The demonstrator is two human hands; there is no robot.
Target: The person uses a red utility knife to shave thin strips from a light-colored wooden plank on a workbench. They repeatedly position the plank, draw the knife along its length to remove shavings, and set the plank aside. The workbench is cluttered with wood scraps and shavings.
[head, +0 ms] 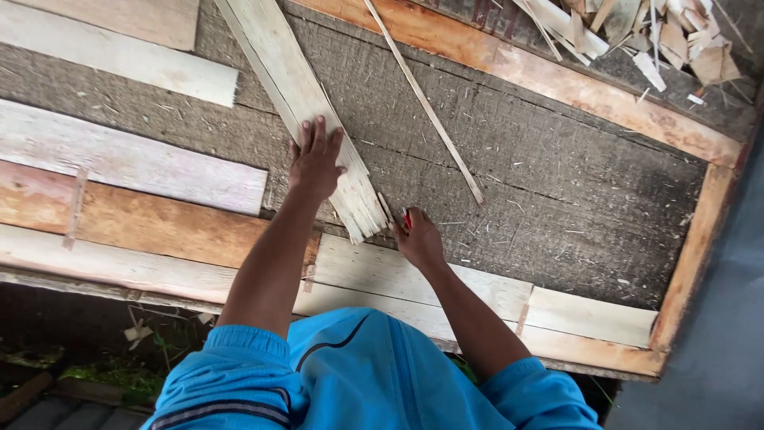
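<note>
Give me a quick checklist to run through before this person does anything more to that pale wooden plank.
1. Left hand flat on the plank, holding it down: ok.
2. Right hand closed on a small red-handled tool at the plank's splintered near end: ok; the tool's tip is hidden.
3. Left fingers away from the tool: ok, the hands are apart.
4. Plank lying flat on the grey workbench: ok.
5. Thin loose wooden strip beside the plank, out of the way: ok.
6. Tool's sharpness: cannot tell.
</note>
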